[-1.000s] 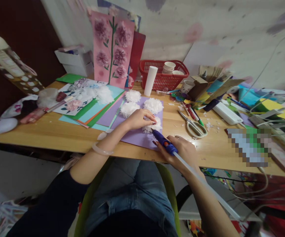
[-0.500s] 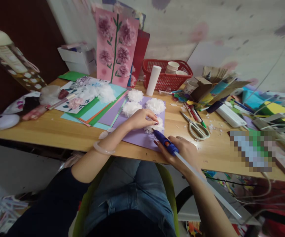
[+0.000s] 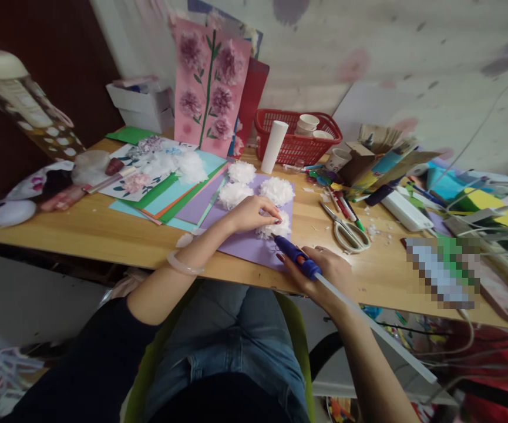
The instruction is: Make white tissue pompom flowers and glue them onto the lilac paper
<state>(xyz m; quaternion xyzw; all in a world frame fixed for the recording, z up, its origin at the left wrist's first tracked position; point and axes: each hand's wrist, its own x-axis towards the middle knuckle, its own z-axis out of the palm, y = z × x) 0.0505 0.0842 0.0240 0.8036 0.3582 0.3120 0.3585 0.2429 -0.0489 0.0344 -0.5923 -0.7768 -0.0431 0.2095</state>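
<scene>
My right hand (image 3: 329, 271) is wrapped round a blue hot glue gun (image 3: 298, 258), with a long pale glue stick (image 3: 377, 329) trailing out of its back. The nozzle points at the near edge of a white tissue-paper flower (image 3: 279, 228); whether it touches cannot be made out. My left hand (image 3: 256, 214) is closed in a pinch at that flower's left side, its fingers partly hiding the petals. More white flowers (image 3: 276, 190) lie behind it on the purple sheet (image 3: 245, 249). A pale bangle (image 3: 185, 264) circles my left wrist.
Scissors (image 3: 348, 232) and markers (image 3: 351, 212) lie to the right. A red basket (image 3: 296, 150) with paper cups and a white roll (image 3: 275, 147) stand behind. Coloured paper (image 3: 157, 202) is stacked left, below a pink flower picture (image 3: 209, 88). Cables and a white power strip (image 3: 407, 208) lie far right.
The glue gun's nozzle has shifted slightly right and down, away from the flower's middle. My left hand keeps nearly the same place. The camera view has turned a little.
</scene>
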